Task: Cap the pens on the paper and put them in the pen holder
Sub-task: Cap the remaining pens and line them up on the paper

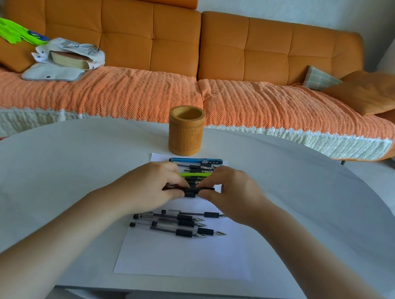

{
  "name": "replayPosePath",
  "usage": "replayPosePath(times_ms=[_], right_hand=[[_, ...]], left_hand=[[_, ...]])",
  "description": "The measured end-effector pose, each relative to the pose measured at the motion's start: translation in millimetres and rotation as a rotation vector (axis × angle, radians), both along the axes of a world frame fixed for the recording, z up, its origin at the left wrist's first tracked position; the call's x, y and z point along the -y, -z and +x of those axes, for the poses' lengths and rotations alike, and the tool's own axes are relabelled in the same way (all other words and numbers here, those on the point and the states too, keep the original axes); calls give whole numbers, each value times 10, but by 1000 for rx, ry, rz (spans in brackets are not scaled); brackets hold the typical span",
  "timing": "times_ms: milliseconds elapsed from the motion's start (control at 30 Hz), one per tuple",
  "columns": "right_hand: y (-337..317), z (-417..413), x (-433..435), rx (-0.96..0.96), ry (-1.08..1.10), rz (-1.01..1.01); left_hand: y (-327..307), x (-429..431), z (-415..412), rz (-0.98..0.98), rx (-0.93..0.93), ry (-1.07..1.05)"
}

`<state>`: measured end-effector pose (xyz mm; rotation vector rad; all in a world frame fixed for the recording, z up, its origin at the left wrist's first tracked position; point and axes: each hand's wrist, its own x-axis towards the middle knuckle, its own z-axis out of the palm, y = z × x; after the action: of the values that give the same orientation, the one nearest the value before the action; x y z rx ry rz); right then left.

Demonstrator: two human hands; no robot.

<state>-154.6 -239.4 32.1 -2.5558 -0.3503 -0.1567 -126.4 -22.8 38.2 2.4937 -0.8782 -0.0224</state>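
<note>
A white sheet of paper [185, 255] lies on the table with several uncapped black pens [179, 223] in a row near me. Further back on the sheet lie more pens, among them a blue one [196, 161] and a green one [195, 174]. My left hand [154, 183] and my right hand [231, 191] hold one black pen [191, 191] between them above the sheet, each pinching an end. Whether its cap is seated I cannot tell. The brown wooden pen holder [185, 130] stands upright behind the paper, and nothing shows above its rim.
The white oval table [61, 181] ends just behind the holder. An orange sofa [155, 43] with a knitted cover runs along the back, with a bag and book [68, 57] on its left and cushions [374, 92] on its right.
</note>
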Motion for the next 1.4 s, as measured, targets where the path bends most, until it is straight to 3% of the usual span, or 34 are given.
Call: replayPosePath(times_ms=[200, 367, 567, 733, 1033, 1233, 1400], right_hand=[[13, 11, 21, -67, 37, -109], [79, 22, -31, 34, 6, -281], [82, 41, -33, 17, -5, -328], [-30, -3, 63, 27, -48, -298], [-64, -150, 209, -177, -76, -294], [-130, -129, 242, -82, -39, -203], [-188, -35, 415, 50, 34, -44]], left_hand=[[99, -20, 3, 71, -6, -2], [144, -34, 17, 111, 34, 11], [172, -33, 41, 128, 56, -3], [169, -37, 50, 141, 92, -14], [115, 138, -3, 86, 164, -2], [93, 348, -47, 63, 142, 45], [39, 491, -39, 91, 182, -38]])
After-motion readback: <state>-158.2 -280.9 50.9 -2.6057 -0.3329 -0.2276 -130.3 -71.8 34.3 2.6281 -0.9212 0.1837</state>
